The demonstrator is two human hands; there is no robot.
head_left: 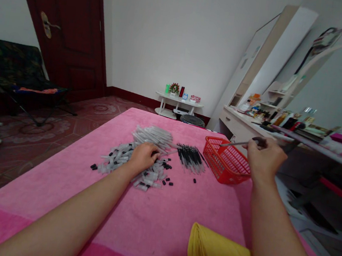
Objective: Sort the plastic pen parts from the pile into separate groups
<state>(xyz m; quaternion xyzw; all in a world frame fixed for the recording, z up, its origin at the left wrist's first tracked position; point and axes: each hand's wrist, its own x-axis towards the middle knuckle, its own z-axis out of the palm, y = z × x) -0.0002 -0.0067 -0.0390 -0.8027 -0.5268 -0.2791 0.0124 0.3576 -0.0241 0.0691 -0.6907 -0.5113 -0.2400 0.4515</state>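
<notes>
My right hand [265, 155] is closed on a slim grey pen [234, 144], whose far end reaches over the rim of a red plastic basket [227, 162]. My left hand [145, 157] rests on a heap of clear pen caps [120, 155], fingers curled inward; whatever is between them is hidden. Behind that hand lies a stack of whitish pen barrels [154, 136]. A bundle of black pen refills [190, 157] sits between the barrels and the basket. Small black plugs [167, 179] are scattered by the caps.
A pink cloth [160, 218] covers the table. Folded yellow cloth [220, 254] lies at the near right, beneath my right forearm. A dressing table [243, 124] with bottles stands to the right. Farther off are a low white stand [177, 99] and a folding chair [18, 76].
</notes>
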